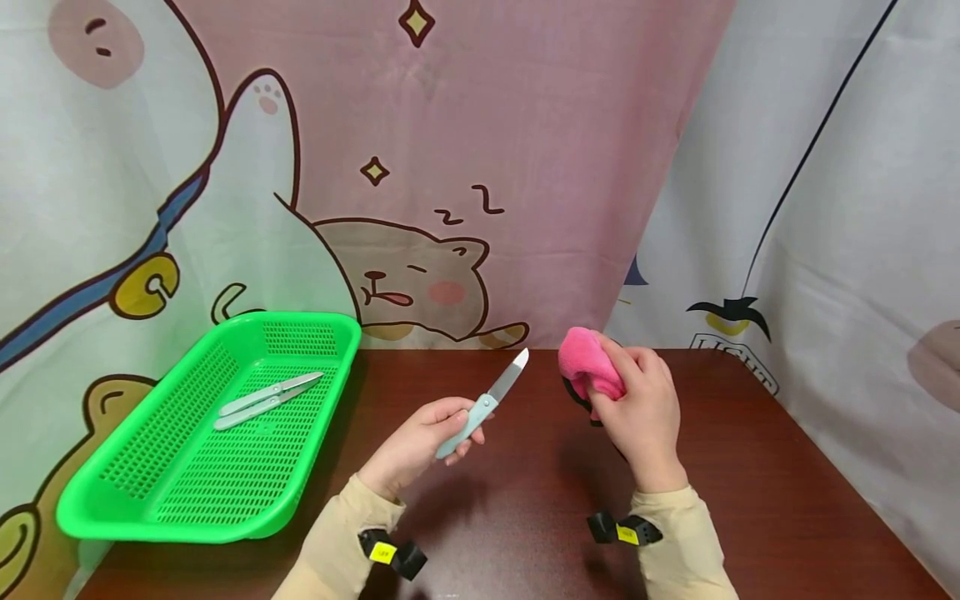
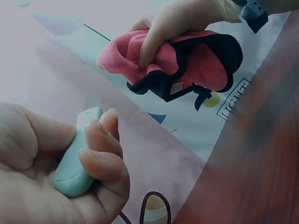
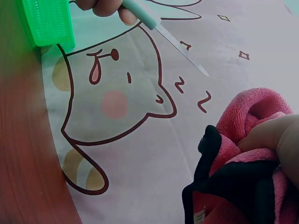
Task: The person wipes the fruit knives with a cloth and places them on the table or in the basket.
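Note:
In the head view my left hand (image 1: 427, 437) grips a folding knife (image 1: 480, 412) by its pale mint handle, the blade unfolded and slanting up to the right. The left wrist view shows my fingers curled round that handle, with the blade hidden. My right hand (image 1: 641, 408) holds a bunched pink cloth (image 1: 588, 362) with black edging, to the right of the blade and apart from it. A small white label shows on the cloth in both wrist views. Two similar light-handled knives (image 1: 258, 400) lie side by side in the green basket (image 1: 341, 367) on the left.
Both hands are above a dark reddish-brown table (image 1: 517, 500). The basket stands at the table's left side. A curtain (image 1: 570, 167) printed with cartoon animals hangs behind the table and along its sides. Each wrist wears a black strap with a yellow label.

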